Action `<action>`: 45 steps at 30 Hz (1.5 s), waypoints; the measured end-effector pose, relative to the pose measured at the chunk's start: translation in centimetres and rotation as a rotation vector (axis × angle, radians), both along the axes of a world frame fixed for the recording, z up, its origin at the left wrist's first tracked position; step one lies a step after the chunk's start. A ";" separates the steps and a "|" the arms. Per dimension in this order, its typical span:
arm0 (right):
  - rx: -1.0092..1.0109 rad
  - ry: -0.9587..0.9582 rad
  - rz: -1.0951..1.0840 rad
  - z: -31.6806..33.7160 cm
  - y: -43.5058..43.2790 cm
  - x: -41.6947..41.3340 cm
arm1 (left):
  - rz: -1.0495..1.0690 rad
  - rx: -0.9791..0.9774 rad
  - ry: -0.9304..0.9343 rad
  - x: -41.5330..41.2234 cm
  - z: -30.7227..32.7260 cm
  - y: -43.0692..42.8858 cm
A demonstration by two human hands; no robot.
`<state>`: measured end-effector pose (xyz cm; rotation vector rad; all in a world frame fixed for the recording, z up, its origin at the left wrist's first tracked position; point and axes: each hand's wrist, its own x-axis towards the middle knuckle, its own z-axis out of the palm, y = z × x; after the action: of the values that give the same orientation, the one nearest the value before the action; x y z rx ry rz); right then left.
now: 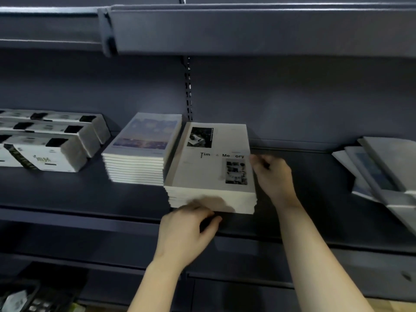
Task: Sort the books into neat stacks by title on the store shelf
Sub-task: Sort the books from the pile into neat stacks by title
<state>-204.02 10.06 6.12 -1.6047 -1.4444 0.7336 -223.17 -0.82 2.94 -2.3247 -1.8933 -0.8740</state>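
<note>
A stack of white books titled "Time & Memory" (211, 167) lies flat in the middle of the dark shelf (90, 194). My left hand (186, 230) touches the front edge of this stack low down, with its fingertips against the page edges. My right hand (272, 174) rests against the stack's right side, fingers at the top book's right edge. Touching the stack on its left is a taller, neat stack of books with a pale blue cover (141, 149). A loose, slanted pile of grey and blue-covered books (378, 174) lies at the far right.
White boxed items with black labels (47, 143) sit in rows at the left end of the shelf. Another shelf (247, 28) hangs close overhead. A slotted upright (188, 86) runs down the back panel. A lower shelf holds dark items (27, 298) at bottom left.
</note>
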 end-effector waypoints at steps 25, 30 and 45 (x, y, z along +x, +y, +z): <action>0.222 -0.432 -0.308 -0.1 -3.1 28.2 | -0.122 0.014 -0.067 25.7 0.9 2.7; 0.167 -0.606 -0.389 -1.1 -2.5 32.5 | -0.127 -0.007 -0.059 28.7 1.0 2.6; -0.123 -0.323 -0.411 1.3 -2.8 37.5 | -0.151 -0.029 -0.071 33.5 1.1 2.8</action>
<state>-166.47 7.27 7.38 -2.1050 -1.2391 0.3401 -189.62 1.96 4.06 -2.5141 -1.7857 -0.9600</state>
